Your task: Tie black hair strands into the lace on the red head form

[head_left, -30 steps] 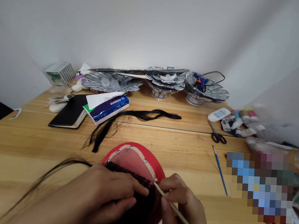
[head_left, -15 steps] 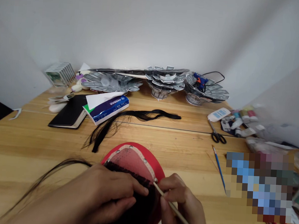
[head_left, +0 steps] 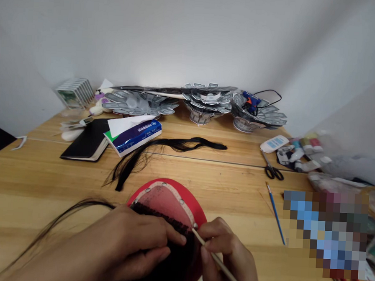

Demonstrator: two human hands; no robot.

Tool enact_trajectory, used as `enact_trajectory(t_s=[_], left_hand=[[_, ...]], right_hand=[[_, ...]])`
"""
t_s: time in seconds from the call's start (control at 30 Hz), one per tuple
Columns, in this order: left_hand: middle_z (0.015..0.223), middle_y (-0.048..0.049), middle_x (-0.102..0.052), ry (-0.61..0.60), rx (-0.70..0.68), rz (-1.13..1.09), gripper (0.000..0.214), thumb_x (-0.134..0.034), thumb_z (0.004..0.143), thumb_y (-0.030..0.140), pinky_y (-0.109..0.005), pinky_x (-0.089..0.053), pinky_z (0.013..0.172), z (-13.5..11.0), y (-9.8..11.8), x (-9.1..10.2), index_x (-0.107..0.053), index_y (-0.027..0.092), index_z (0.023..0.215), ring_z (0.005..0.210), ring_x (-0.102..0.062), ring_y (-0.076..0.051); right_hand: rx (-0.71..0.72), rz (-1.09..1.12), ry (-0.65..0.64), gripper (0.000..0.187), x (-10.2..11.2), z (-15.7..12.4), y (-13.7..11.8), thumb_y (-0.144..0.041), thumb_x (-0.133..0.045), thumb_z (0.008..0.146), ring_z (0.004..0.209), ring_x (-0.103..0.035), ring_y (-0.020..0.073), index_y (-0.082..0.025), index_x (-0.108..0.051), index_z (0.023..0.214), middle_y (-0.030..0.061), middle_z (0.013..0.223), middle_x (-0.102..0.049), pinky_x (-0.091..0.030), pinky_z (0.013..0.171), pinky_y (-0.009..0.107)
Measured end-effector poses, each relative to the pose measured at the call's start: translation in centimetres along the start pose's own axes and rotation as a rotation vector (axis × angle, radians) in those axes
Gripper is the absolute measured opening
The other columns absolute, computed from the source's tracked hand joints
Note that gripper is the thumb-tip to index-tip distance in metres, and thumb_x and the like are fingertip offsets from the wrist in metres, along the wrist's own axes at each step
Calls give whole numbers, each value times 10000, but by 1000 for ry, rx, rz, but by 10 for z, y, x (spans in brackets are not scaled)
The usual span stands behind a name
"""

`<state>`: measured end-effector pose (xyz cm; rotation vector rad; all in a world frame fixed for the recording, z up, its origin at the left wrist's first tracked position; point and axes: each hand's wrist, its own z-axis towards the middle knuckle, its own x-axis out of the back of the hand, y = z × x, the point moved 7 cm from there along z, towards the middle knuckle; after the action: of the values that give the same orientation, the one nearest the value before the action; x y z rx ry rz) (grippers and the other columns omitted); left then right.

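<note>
A red dome-shaped wig block (head_left: 199, 212) stands at the near edge of the wooden table (head_left: 223, 184), with a pinned lace net (head_left: 165, 198) over its top. Dark hair (head_left: 158, 216) covers the net's near side and trails off to the left. My left hand (head_left: 128, 242) lies closed over the block, fingers pressing the dark hair. My right hand (head_left: 228, 253) pinches a thin wooden-handled tool (head_left: 214, 257), its tip at the hairline by a pin. A loose bundle of black hair (head_left: 162, 149) lies farther back on the table.
A black notebook (head_left: 86, 143) and blue tissue pack (head_left: 136, 133) lie at back left. Silver flower-like pieces (head_left: 205, 103) and a blue glue gun (head_left: 250, 102) line the wall. Scissors (head_left: 272, 168), a blue brush (head_left: 275, 212) and small bottles (head_left: 300, 155) sit right.
</note>
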<state>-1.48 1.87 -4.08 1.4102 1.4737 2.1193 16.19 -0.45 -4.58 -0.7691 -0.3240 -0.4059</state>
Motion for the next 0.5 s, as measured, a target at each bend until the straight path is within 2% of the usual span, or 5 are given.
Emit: enact_trajectory(t_s=[0.23,0.4,0.5], left_hand=[[1241,16,-785,-11,-37,-4,394,-572,1063,199,-151,-589,803,4,1,0,-625,378,1411,1039,-769,-166],[1222,23,-789,11,12,17,387,-582,1054,206,-156,-587,768,2,-2,0,-642,385,1392,1017,-765,-175],[1228,18,-785,-7,26,37,388,-570,1056,212,-160,-582,739,0,-3,-2,-635,389,1396,1029,-758,-183]], right_hand=[[-27,70,-29,259,0,-8,6,-48,-569,876,513,-661,138,-288,-475,855,-41,674,-700,-542,486,214],[-238,321,-45,264,-3,-28,24,-51,-601,912,720,-695,175,-308,-571,965,-1,850,-737,-572,655,283],[-334,448,-12,160,-4,-34,31,-153,-616,991,732,-672,171,-309,-613,953,3,862,-719,-541,649,273]])
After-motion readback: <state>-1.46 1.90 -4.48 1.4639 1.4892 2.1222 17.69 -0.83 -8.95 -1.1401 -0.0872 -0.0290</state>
